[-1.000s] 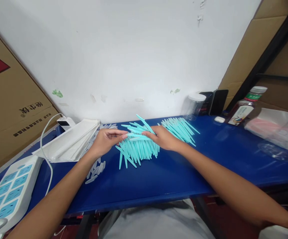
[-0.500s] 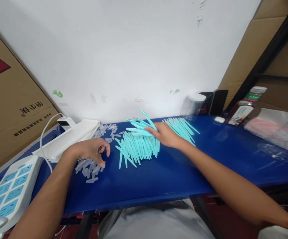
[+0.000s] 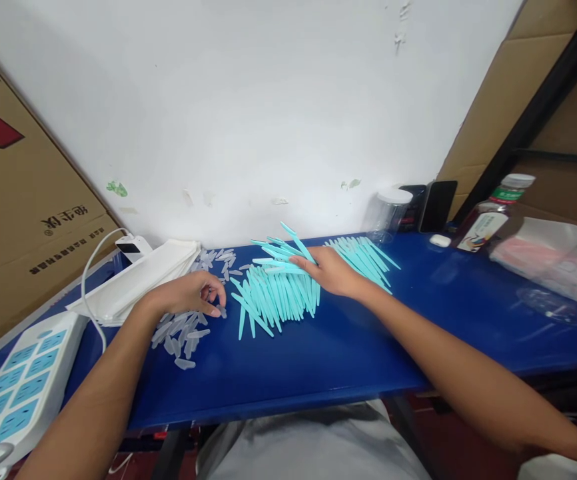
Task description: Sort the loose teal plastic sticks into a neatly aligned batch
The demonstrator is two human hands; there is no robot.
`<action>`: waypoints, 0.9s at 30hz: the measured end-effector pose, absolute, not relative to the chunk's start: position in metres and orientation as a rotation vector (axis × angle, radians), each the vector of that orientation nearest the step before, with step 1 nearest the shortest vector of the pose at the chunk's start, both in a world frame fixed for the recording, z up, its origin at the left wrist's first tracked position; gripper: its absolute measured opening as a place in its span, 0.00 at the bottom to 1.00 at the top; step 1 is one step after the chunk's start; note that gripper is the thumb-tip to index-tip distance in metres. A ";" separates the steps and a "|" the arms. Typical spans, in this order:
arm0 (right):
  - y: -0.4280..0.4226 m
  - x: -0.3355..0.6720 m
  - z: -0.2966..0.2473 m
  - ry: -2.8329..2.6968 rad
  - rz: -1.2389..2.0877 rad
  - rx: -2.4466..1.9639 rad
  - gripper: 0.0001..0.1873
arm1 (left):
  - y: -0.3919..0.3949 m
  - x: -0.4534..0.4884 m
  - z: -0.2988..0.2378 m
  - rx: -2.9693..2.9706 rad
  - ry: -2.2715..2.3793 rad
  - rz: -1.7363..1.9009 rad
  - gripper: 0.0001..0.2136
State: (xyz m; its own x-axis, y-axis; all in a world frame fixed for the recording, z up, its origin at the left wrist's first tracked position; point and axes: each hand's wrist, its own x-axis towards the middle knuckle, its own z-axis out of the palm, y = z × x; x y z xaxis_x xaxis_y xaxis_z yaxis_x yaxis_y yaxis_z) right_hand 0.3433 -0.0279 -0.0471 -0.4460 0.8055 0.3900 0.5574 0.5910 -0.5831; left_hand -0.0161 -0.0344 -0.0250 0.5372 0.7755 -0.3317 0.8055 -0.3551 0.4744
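My right hand (image 3: 331,270) is closed around a fanned bunch of slim turquoise eyebrow razors (image 3: 279,252), their ends pointing left and up. Beneath it a thick heap of the same razors (image 3: 278,297) lies on the blue table. A second row of razors (image 3: 363,257) lies beyond my right wrist. My left hand (image 3: 188,293) is curled, with thumb and forefinger pinched at a small translucent blade cap (image 3: 222,311), just left of the heap. Loose caps (image 3: 183,337) are scattered under and in front of this hand. More caps (image 3: 218,260) lie behind it near the wall.
White sleeves or bags (image 3: 138,280) are stacked at the left, beside a power strip (image 3: 23,380) and a cable. A clear jar (image 3: 388,213), phones (image 3: 438,205), a bottle (image 3: 493,213) and a bag with pink contents (image 3: 548,260) stand at the right. The wall borders the table's back.
My left hand has moved slightly right and away from me, its thumb and forefinger closing, with a cap now at the fingertips. My right hand keeps its bunch in place.
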 end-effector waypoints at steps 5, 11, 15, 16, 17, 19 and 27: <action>-0.028 0.343 -0.046 -2.182 0.513 -1.072 0.28 | -0.034 -0.016 -0.026 2.186 1.296 0.019 0.17; -0.032 0.342 -0.044 -2.189 0.587 -1.052 0.28 | -0.040 -0.001 -0.010 2.078 1.362 0.651 0.18; -0.034 0.340 -0.043 -2.235 0.676 -1.014 0.28 | -0.044 0.010 -0.009 1.924 1.330 1.013 0.20; -0.035 0.340 -0.043 -2.245 0.693 -1.007 0.28 | -0.045 0.013 -0.011 1.898 1.316 1.062 0.20; -0.035 0.340 -0.043 -2.254 0.707 -1.005 0.28 | -0.045 0.014 -0.012 1.879 1.309 1.099 0.20; -0.036 0.339 -0.043 -2.267 0.720 -1.009 0.28 | -0.044 0.017 -0.016 1.853 1.305 1.150 0.20; -0.037 0.339 -0.043 -2.293 0.724 -1.023 0.29 | -0.043 0.021 -0.022 1.781 1.275 1.224 0.19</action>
State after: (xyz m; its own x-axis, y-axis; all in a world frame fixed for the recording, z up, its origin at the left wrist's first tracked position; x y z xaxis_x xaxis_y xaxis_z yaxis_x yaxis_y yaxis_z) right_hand 0.3391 -0.0367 -0.0426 -0.5776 0.7801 0.2406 0.5007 0.5713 -0.6504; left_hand 0.0212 -0.0433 -0.0216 0.1036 0.9398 0.3256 0.3631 -0.3405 0.8673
